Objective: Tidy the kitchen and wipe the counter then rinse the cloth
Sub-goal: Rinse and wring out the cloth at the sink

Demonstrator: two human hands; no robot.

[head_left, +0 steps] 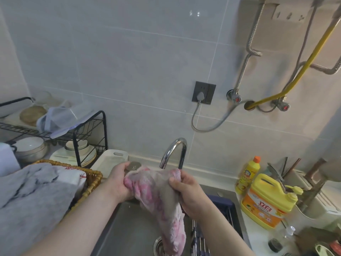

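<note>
A pink and grey cloth (160,196) hangs over the steel sink (132,231), just below the chrome faucet (174,152). My left hand (120,182) grips the cloth's left end. My right hand (188,193) grips its right end, with the thumb pressed on top. The cloth is stretched between both hands and its long tail droops toward the drain (158,244). No running water is visible.
A wicker basket (92,180) with grey fabric sits left of the sink, with a black dish rack (88,133) of bowls behind it. Yellow detergent bottles (265,198) and utensils crowd the right counter. A dark drying rack (221,206) lies in the sink's right side.
</note>
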